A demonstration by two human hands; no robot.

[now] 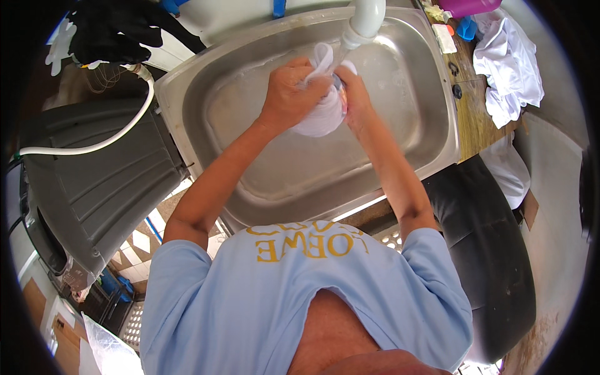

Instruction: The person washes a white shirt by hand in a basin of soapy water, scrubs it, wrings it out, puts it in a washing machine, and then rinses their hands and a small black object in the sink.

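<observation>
Two hands [289, 97] [356, 97] clutch white cloth [320, 120] over a steel sink [294, 165] (wooden counter [472, 122] rightward).

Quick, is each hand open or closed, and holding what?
Left hand: closed, holding bunched white fabric cloth.
Right hand: closed on a shiny, partly hidden object; kind unclear.

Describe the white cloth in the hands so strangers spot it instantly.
Find the steel sink; near the white pipe are the left hand and right hand. The white cloth is bunched between them, unlike the white fabric heaped on the wooden counter.
</observation>
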